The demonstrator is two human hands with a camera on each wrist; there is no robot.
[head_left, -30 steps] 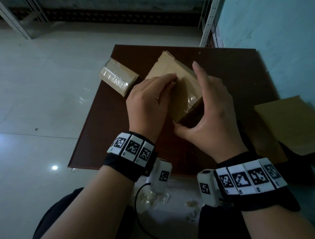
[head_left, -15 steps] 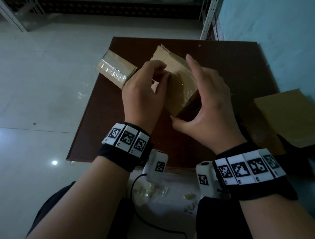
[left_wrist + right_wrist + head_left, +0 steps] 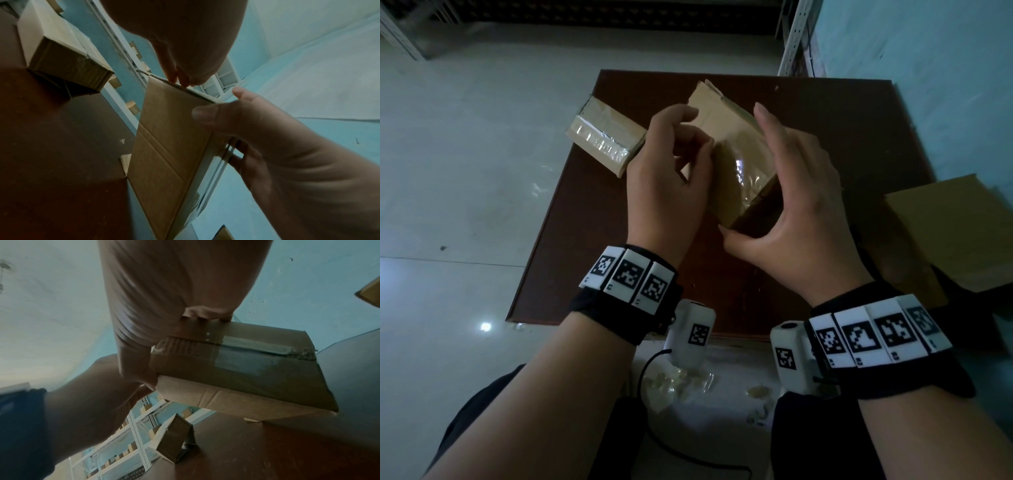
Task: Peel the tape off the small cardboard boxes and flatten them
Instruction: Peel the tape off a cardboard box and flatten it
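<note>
A small cardboard box (image 3: 726,150) is held tilted above the brown table (image 3: 592,260), with shiny clear tape (image 3: 746,178) across its upper face. My right hand (image 3: 774,178) grips it from the right, thumb at the near corner and fingers over the far edge. My left hand (image 3: 702,147) has curled fingers pinching the tape at the box's left edge. In the left wrist view a clear tape strip (image 3: 225,152) lies between my left hand's (image 3: 224,134) fingers and the box (image 3: 170,146). A second taped box (image 3: 602,144) lies at the table's far left.
Flattened cardboard (image 3: 955,236) lies to the right of the table, against the turquoise wall (image 3: 928,68). Crumpled tape scraps (image 3: 671,383) sit on the floor by my knees. Metal shelving (image 3: 792,37) stands behind the table. A cable (image 3: 654,445) runs between my legs.
My left fingers lay flat on the box top; they now curl and pinch at its left edge. The right hand kept its hold.
</note>
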